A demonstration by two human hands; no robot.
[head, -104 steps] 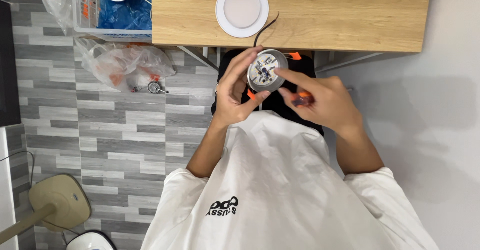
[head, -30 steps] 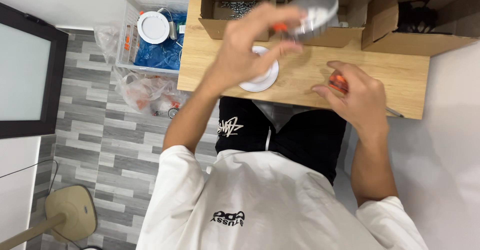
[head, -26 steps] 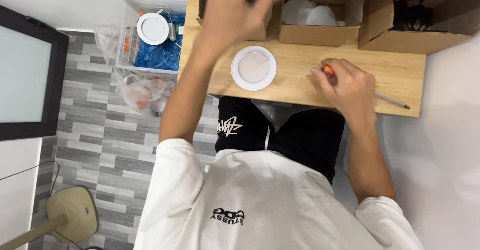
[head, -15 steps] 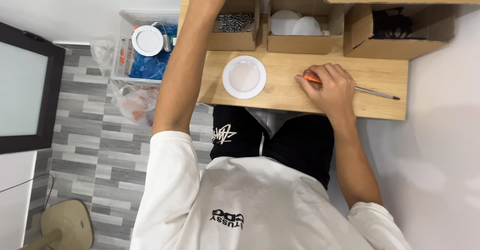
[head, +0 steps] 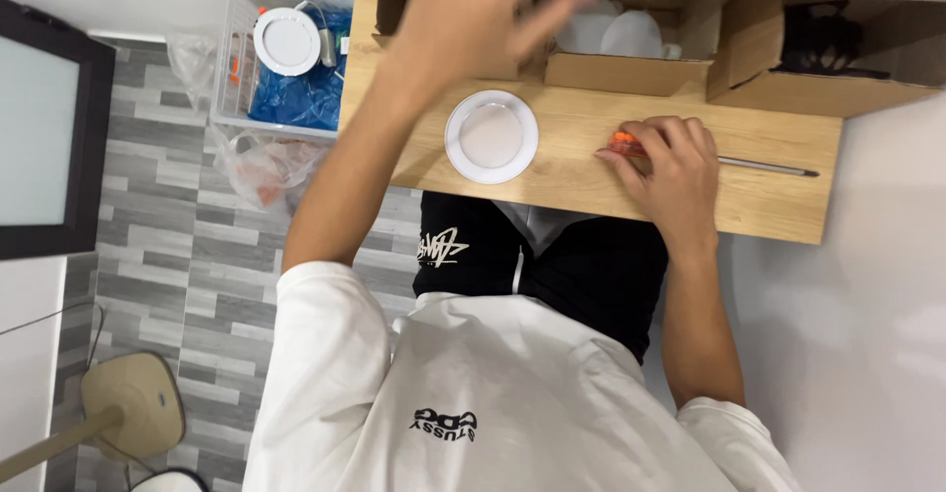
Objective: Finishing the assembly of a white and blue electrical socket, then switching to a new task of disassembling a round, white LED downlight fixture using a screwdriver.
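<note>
Head view, near to far. White shirt and black trousers fill the lower frame. My right hand [head: 670, 172] rests on the wooden table [head: 769, 211], fingers curled over the orange handle of a screwdriver [head: 717, 159] whose thin metal shaft lies flat, pointing away to the right. Judgement: the tool is light, stiff and hard; the ribbed handle is the place to grip, since the smooth shaft would slip. Just to the left of that hand, apart from it, lies a round white light fitting [head: 491, 137], face up, with a smooth plastic rim and a matte diffuser. Judgement: light, somewhat fragile; take it by the rim. My left hand [head: 483, 14] is raised and blurred over the cardboard boxes [head: 631, 68] at the table's far edge, fingers loosely spread; I cannot tell whether it holds anything. One box contains white rounded parts. Beside the table, a wire basket [head: 236, 59] holds another white fitting.
</note>
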